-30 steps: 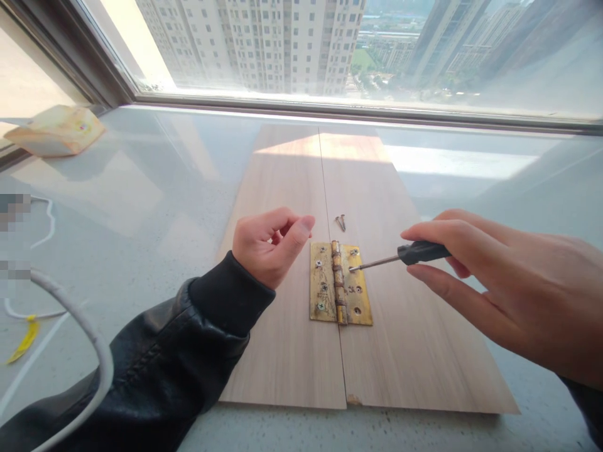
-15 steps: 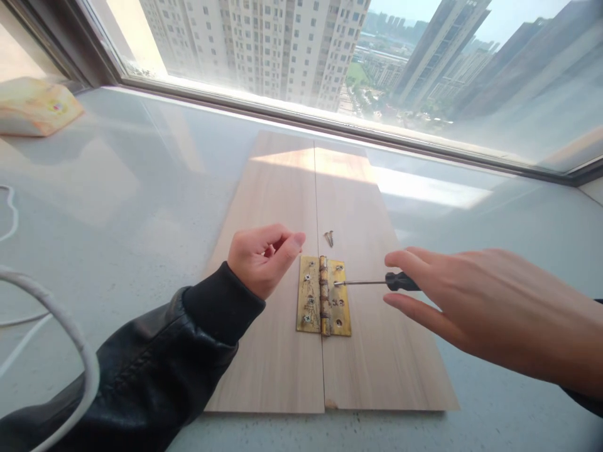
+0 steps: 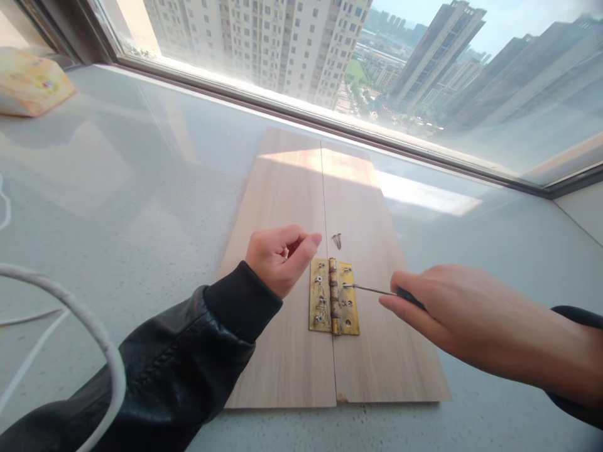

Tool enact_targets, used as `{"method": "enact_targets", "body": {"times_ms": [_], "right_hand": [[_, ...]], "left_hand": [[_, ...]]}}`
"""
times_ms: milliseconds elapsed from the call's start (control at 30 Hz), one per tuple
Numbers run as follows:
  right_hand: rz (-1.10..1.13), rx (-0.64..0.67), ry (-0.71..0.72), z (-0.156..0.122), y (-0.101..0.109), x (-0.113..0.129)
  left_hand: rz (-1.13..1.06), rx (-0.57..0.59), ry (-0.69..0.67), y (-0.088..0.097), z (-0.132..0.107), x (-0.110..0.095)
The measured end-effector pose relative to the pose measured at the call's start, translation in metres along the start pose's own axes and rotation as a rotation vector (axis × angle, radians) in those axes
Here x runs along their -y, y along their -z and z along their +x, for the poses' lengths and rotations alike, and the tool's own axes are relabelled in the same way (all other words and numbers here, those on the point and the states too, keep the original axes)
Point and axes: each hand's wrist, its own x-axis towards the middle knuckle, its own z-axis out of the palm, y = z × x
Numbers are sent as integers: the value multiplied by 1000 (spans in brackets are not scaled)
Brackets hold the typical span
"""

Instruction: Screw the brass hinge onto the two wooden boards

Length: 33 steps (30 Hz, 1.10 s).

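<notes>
A brass hinge (image 3: 335, 295) lies open across the seam between two pale wooden boards (image 3: 277, 370). Screws sit in its left leaf and in some holes of the right leaf. My right hand (image 3: 455, 307) grips a screwdriver (image 3: 374, 289) by its black handle, the shaft pointing left with its tip at a screw in the right leaf's second hole from the top. Left of the hinge's top edge, my left hand (image 3: 285, 258) is closed, thumb against curled fingers; whatever it may hold is hidden. Just above the hinge lie loose screws (image 3: 337, 241) on the right board.
The boards rest on a speckled white sill (image 3: 155, 251) below a large window (image 3: 264, 56) overlooking tall buildings. A white cable (image 3: 101, 326) loops at the left, in front of my left sleeve. An orange-and-cream packet (image 3: 35, 85) stands in the far left corner.
My right fingers, spread apart around the handle before, have closed on it, and the screwdriver handle has tipped lower. The view has shifted slightly; my left hand keeps its pose.
</notes>
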Motion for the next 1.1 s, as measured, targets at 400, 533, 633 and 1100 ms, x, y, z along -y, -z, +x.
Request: {"method": "enact_targets", "body": {"times_ms": [400, 533, 633, 1100], "right_hand": [[143, 48, 64, 31, 17, -4], [285, 99, -86, 32, 17, -2], [-35, -157, 241, 25, 12, 1], [57, -143, 97, 20, 3, 7]], "left_hand": [[-43, 12, 40, 0, 0, 0], [-39, 11, 46, 1, 0, 1], [-29, 17, 46, 1, 0, 1], [-6, 20, 36, 2, 0, 1]]}}
